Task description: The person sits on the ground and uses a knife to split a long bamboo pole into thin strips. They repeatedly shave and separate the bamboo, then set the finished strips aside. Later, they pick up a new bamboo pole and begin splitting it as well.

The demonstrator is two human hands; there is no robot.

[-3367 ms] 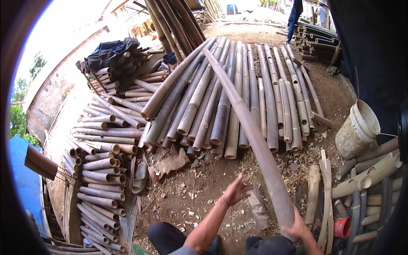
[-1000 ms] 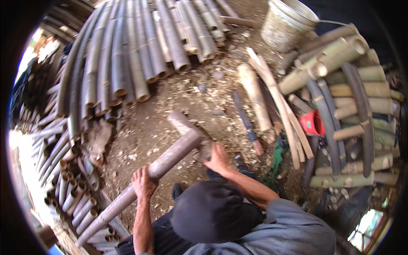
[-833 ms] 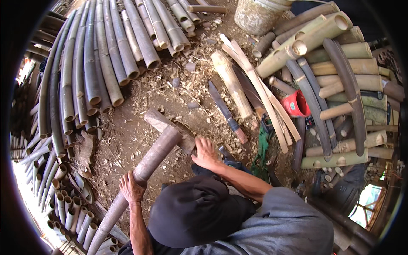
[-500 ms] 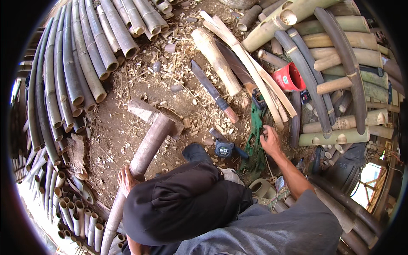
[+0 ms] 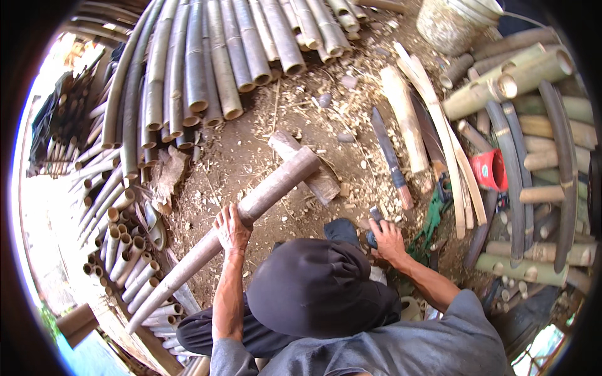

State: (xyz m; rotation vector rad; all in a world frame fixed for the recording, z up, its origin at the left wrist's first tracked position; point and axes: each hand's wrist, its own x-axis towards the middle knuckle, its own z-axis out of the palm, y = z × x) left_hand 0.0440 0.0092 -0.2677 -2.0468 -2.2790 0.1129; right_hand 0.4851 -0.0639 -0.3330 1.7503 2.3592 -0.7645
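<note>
A long grey-brown bamboo pole (image 5: pixel 251 207) slants from lower left up to a short wooden block (image 5: pixel 316 178), where its cut end rests. My left hand (image 5: pixel 231 229) is wrapped over the pole near its middle. My right hand (image 5: pixel 387 241) is down on the dirt right of the pole, fingers closed on a small dark tool (image 5: pixel 374 224) whose kind I cannot tell. My dark cap (image 5: pixel 320 288) hides the ground just below both hands.
A long-bladed knife (image 5: pixel 390 156) lies on the chip-strewn dirt beyond my right hand. Long bamboo poles (image 5: pixel 207 62) lie in a row at the top, cut lengths (image 5: pixel 119 250) stacked left. More bamboo, a red cup (image 5: pixel 492 169) and a white bucket (image 5: pixel 451 22) are to the right.
My right hand left the pole's end, reached right toward the green item, then came back onto the small dark tool. My left hand kept its hold on the pole.
</note>
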